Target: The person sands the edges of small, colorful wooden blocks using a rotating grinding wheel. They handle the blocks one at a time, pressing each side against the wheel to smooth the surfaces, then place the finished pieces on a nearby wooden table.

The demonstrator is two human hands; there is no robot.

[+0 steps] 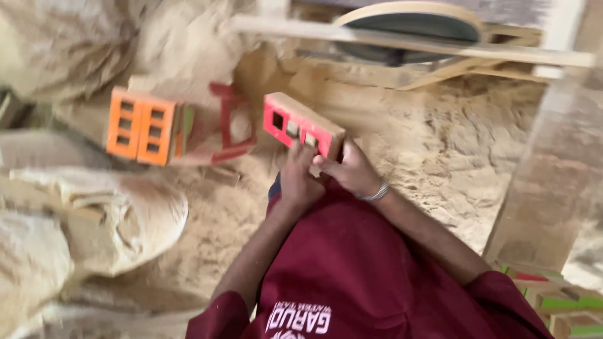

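Note:
A wooden block [303, 124] with a red-pink painted face and small square cut-outs is held in front of my body. My left hand [298, 177] grips its lower edge with the thumb up against the painted face. My right hand [349, 169], with a metal bangle at the wrist, holds the block's right end from below. Both arms come out of a maroon shirt [352, 276]. The picture is blurred by motion.
An orange painted block with rows of cut-outs [141, 127] and a red wooden frame [227, 124] lie on the sawdust [440, 144] to the left. Filled sacks [107, 220] are at left. A wooden beam [546, 188] stands at right, coloured blocks [559, 301] at bottom right.

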